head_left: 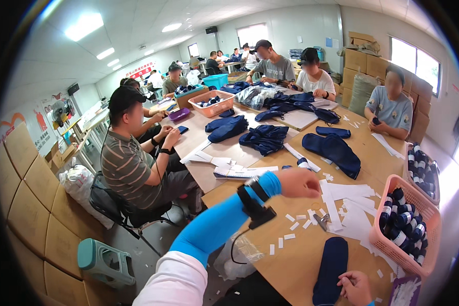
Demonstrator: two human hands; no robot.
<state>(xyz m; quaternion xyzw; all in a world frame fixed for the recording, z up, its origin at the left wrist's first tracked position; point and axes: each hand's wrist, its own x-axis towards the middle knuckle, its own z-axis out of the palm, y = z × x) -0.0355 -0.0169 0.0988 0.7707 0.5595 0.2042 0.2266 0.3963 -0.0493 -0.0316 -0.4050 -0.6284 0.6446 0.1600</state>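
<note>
My left arm, in a blue sleeve with a black wrist strap, stretches across the table. The left hand (300, 183) hovers over the tabletop with its fingers curled down; what they hold, if anything, is hidden. Just beyond it lies a navy roll with a white paper band (303, 163). At the near edge, my right hand (357, 288) has its fingers bent together at the right edge of a flat, long navy fabric pouch (332, 265). A small metal tool (321, 221), perhaps snips, lies on the table between the hands.
A pink basket (386, 248) of banded navy rolls stands at the right, beside paper strips (336, 204) and scattered white slips. Navy fabric pieces (334, 150) lie farther back. Co-workers sit around the table. A green stool (94, 255) stands at the left.
</note>
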